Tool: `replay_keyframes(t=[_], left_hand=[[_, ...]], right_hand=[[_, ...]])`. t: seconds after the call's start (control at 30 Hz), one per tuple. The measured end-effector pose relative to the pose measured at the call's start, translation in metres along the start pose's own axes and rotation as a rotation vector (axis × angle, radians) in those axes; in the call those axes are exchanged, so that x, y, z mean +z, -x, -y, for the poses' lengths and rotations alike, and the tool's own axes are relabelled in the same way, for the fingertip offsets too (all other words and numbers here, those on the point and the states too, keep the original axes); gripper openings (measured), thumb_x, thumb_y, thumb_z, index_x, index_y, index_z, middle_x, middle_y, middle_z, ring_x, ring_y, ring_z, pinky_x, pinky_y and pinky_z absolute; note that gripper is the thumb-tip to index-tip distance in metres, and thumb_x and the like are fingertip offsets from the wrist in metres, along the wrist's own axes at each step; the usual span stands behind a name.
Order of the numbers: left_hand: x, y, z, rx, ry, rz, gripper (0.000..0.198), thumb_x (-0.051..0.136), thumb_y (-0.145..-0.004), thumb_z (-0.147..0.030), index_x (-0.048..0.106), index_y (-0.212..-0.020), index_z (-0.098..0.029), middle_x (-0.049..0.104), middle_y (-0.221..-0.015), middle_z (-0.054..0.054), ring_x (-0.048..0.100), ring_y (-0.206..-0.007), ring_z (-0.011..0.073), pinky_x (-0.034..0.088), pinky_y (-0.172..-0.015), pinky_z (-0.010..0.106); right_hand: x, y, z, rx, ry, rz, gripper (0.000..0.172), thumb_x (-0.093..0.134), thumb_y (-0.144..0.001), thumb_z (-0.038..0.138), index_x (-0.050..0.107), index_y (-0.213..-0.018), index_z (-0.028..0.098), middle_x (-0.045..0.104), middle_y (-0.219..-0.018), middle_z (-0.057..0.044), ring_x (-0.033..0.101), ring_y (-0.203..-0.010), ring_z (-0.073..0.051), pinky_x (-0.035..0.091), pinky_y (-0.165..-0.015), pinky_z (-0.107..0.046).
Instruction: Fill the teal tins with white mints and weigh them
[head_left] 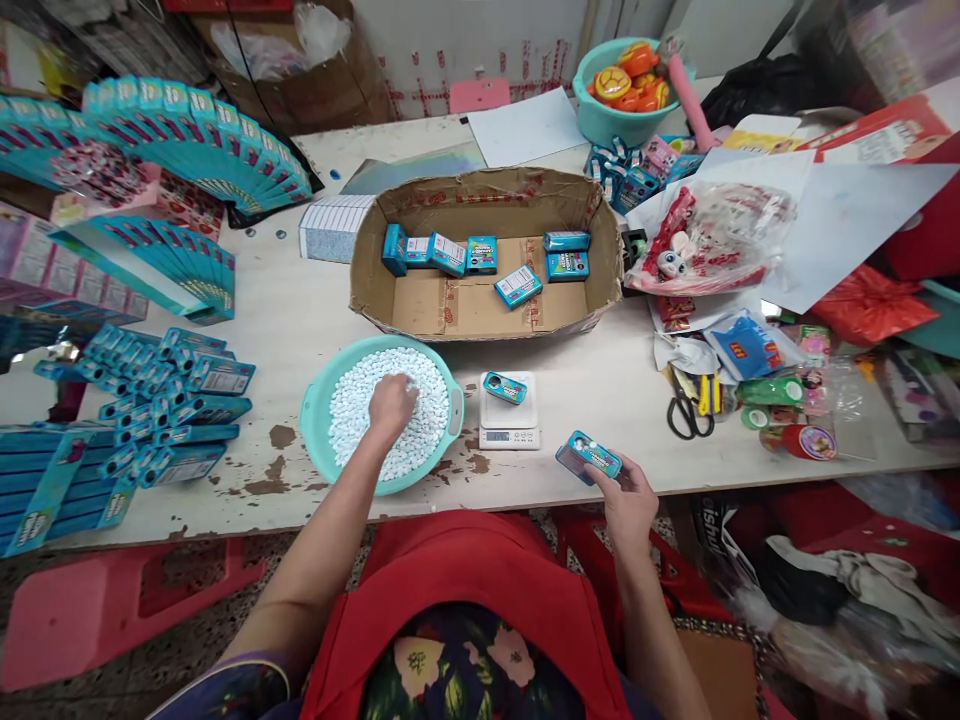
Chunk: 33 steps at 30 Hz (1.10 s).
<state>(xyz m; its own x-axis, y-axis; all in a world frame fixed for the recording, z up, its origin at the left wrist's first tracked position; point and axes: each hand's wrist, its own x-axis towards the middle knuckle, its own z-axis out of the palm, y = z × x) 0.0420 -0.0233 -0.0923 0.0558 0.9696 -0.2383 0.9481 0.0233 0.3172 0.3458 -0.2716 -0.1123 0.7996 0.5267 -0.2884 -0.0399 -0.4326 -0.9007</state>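
Note:
My left hand [391, 408] is inside a mint-green plastic bowl [309, 425], its fingers curled closed over small white pellets [420, 425] that fill much of the bowl. A few pellets seem to show at the fingertips. Near the table's front edge, my right hand [628, 500] grips a small blue printed box [589, 456], tilted, with a round spot on its top face. Between the two hands stands a white digital scale [510, 437]. Another blue box [505, 387] lies on its plate, with a dark round opening at one end.
Behind the bowl and scale is an open cardboard carton [487, 322] holding several blue boxes. Stacks of blue boxes [176, 400] stand at left. To the right lie scissors [690, 415], a yellow cutter [706, 394] and plastic-wrapped items. A bowl of orange toys [616, 125] sits at the back.

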Motion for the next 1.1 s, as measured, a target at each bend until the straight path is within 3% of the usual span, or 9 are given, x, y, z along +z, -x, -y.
replay_keyframes(t=[0.1, 0.2, 0.37, 0.47, 0.63, 0.73, 0.8, 0.93, 1.1], left_hand=[[-0.004, 0.0, 0.031, 0.008, -0.054, 0.134, 0.017, 0.058, -0.075, -0.029, 0.064, -0.088, -0.019, 0.064, -0.096, 0.013, 0.06, -0.085, 0.028, 0.042, -0.07, 0.034], [-0.007, -0.001, 0.043, 0.008, 0.136, 0.1, 0.005, 0.063, -0.067, -0.023, 0.063, -0.072, -0.022, 0.065, -0.077, 0.006, 0.059, -0.076, 0.023, 0.041, -0.066, 0.029], [-0.018, -0.002, 0.053, -0.344, 1.082, 0.169, 0.018, 0.071, -0.055, -0.022, 0.063, -0.07, -0.016, 0.06, -0.065, 0.004, 0.052, -0.055, 0.0126, 0.038, -0.049, 0.022], [-0.022, -0.002, 0.046, -0.392, 1.312, 0.291, 0.02, 0.07, -0.058, -0.027, 0.063, -0.072, -0.015, 0.06, -0.068, 0.007, 0.052, -0.054, 0.0111, 0.037, -0.046, 0.02], [-0.019, -0.005, -0.024, -0.048, 1.005, 0.464, 0.016, 0.069, -0.066, -0.031, 0.064, -0.066, -0.016, 0.057, -0.058, 0.004, 0.05, -0.048, 0.0119, 0.036, -0.045, 0.022], [-0.012, -0.008, -0.078, 0.304, 0.635, 0.387, 0.004, 0.066, -0.068, -0.019, 0.065, -0.064, -0.019, 0.057, -0.062, 0.003, 0.053, -0.055, 0.0145, 0.039, -0.052, 0.024], [-0.005, -0.009, -0.104, 0.456, 0.41, 0.306, 0.014, 0.061, -0.067, -0.008, 0.064, -0.061, -0.02, 0.057, -0.068, 0.003, 0.054, -0.061, 0.015, 0.039, -0.059, 0.026], [0.007, -0.007, -0.119, 0.58, 0.083, 0.269, 0.021, 0.05, -0.074, -0.004, 0.065, -0.075, -0.019, 0.055, -0.082, 0.005, 0.055, -0.07, 0.0177, 0.037, -0.063, 0.028], [0.011, -0.005, -0.115, 0.642, -0.01, 0.241, 0.025, 0.046, -0.078, -0.008, 0.063, -0.092, -0.021, 0.055, -0.092, 0.006, 0.056, -0.08, 0.0197, 0.037, -0.066, 0.029]], right_hand=[[0.005, -0.005, 0.001, -0.012, -0.007, 0.017, 0.056, 0.081, -0.057, 0.038, 0.064, -0.105, 0.016, 0.068, -0.098, -0.008, 0.062, -0.086, -0.02, 0.05, -0.082, -0.036], [0.011, -0.008, 0.005, -0.018, 0.004, 0.041, 0.056, 0.081, -0.056, 0.039, 0.064, -0.104, 0.015, 0.067, -0.097, -0.008, 0.062, -0.085, -0.021, 0.05, -0.081, -0.037], [0.018, -0.011, 0.014, -0.05, -0.011, 0.057, 0.055, 0.081, -0.057, 0.039, 0.064, -0.103, 0.015, 0.068, -0.096, -0.008, 0.062, -0.084, -0.02, 0.049, -0.081, -0.036], [0.018, -0.012, 0.016, -0.036, -0.004, 0.057, 0.056, 0.081, -0.056, 0.039, 0.064, -0.103, 0.015, 0.067, -0.097, -0.008, 0.062, -0.086, -0.021, 0.05, -0.081, -0.036], [0.015, -0.011, 0.014, -0.019, 0.018, 0.055, 0.056, 0.08, -0.056, 0.04, 0.064, -0.103, 0.014, 0.068, -0.097, -0.009, 0.062, -0.087, -0.022, 0.049, -0.083, -0.039], [0.012, -0.008, 0.01, -0.022, -0.002, 0.042, 0.057, 0.08, -0.056, 0.04, 0.064, -0.104, 0.014, 0.067, -0.098, -0.009, 0.062, -0.087, -0.022, 0.049, -0.082, -0.038], [0.009, -0.006, 0.008, -0.028, -0.011, 0.027, 0.058, 0.08, -0.057, 0.04, 0.064, -0.105, 0.014, 0.067, -0.098, -0.009, 0.062, -0.087, -0.021, 0.049, -0.083, -0.038], [0.003, -0.001, 0.002, -0.025, -0.03, -0.014, 0.057, 0.081, -0.056, 0.041, 0.064, -0.104, 0.014, 0.068, -0.096, -0.008, 0.062, -0.085, -0.021, 0.05, -0.082, -0.038], [-0.003, 0.003, -0.002, -0.005, -0.066, -0.036, 0.055, 0.081, -0.056, 0.039, 0.064, -0.102, 0.013, 0.068, -0.095, -0.009, 0.063, -0.085, -0.021, 0.05, -0.082, -0.039]])
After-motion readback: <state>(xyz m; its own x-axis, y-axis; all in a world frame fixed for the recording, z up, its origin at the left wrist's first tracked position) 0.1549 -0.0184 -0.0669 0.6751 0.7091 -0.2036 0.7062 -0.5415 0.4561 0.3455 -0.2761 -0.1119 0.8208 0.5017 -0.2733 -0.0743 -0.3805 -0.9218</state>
